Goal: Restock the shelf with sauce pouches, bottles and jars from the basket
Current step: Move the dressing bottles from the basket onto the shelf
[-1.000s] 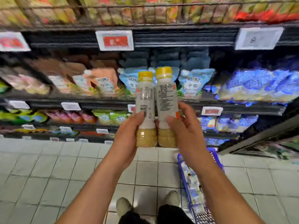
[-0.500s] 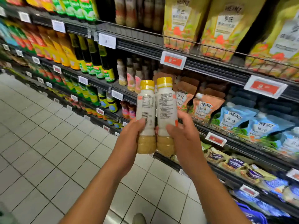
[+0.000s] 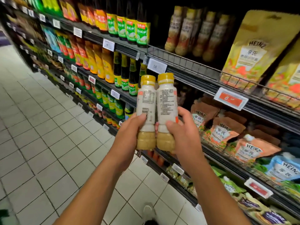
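two hands [image 3: 129, 135], two yellow-capped bottles [image 3: 146, 111], four matching bottles on the upper shelf [image 3: 194, 34]

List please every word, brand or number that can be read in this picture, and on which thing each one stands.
"HEINZ": large yellow pouch on the upper shelf.
"HEINZ": orange pouches on the middle shelf.
"HEINZ": blue pouch at right.
"18.": white price tag.
"6": orange price tag, remainder blurred.
Back labels of the two bottles in the left hand and right hand: too small.
Other tags and bottle labels: blurred.
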A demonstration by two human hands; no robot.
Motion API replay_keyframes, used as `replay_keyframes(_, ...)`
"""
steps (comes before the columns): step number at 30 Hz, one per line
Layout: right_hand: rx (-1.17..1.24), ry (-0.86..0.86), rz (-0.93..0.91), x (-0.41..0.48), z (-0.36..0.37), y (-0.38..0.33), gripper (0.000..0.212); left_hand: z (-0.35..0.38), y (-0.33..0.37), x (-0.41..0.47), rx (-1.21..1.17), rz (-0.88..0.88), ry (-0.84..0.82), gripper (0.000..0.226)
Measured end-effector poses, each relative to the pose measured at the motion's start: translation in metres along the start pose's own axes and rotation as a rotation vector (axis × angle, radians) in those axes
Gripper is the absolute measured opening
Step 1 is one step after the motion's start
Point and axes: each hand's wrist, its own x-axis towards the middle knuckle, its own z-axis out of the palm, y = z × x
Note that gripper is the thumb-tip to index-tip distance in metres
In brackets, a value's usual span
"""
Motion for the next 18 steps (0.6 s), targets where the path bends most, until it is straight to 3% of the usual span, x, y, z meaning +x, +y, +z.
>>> replay_keyframes(3,-0.01,0.011,-0.006,0.032,0.005,-0.005,0.049,-0.003,0.012,0.034,-0.034,0.03,-0.025,0.046)
replay_keyframes(18,0.009,0.127,-0.105,0.19,0.004,-0.018,0.037,0.0,0.062,0.204,0.021,0.087,-0.203,0.039)
